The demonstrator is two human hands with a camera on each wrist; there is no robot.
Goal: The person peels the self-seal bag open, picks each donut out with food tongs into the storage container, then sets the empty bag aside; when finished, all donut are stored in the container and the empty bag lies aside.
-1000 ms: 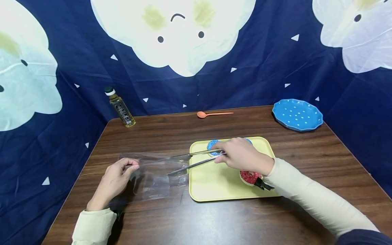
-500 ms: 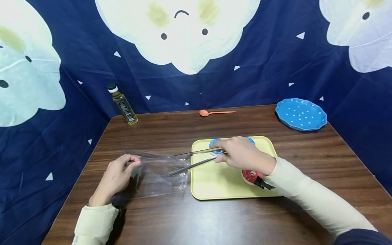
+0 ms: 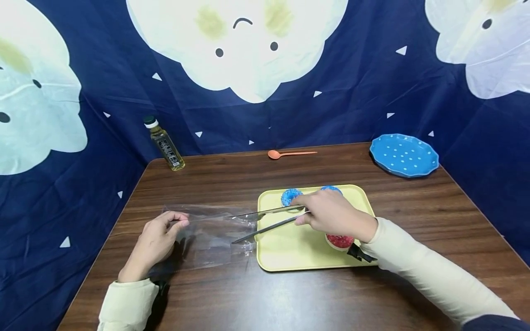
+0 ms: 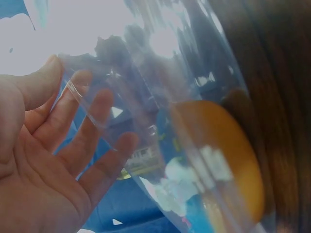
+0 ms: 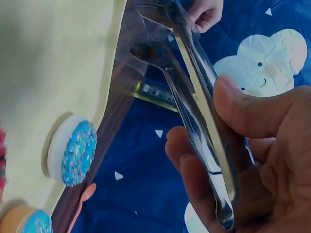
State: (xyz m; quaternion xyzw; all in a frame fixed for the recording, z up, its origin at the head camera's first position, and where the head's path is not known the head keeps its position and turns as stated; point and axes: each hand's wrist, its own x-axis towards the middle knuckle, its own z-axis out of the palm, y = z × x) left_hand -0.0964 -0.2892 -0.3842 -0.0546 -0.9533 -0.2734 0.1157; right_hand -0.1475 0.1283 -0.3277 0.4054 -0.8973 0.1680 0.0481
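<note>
My left hand (image 3: 155, 239) pinches the edge of a clear plastic bag (image 3: 207, 239) between thumb and fingertip. Through the film, the left wrist view shows a doughnut (image 4: 218, 160) with an orange-brown base and blue topping; the head view hides it. My right hand (image 3: 333, 214) grips metal tongs (image 5: 201, 111), arms spread, tips pointing left over or into the bag's mouth; nothing shows between them. Below that hand lies a yellow tray (image 3: 281, 253). It bears a blue-topped doughnut (image 3: 291, 197), another blue-topped doughnut (image 3: 331, 188) and a partly covered red-topped doughnut (image 3: 340, 242).
An oil bottle (image 3: 167, 149) stands at the table's back left corner. Along the back edge lies an orange spoon (image 3: 290, 154). A blue dotted plate (image 3: 403, 155) sits at the back right. Dark blue cloth (image 3: 265, 124) hangs behind and at the sides.
My right hand has shifted slightly right with the tongs, showing more of the nearer blue-topped doughnut. The tong tips have moved slightly toward me. My left hand keeps its pinch on the bag.
</note>
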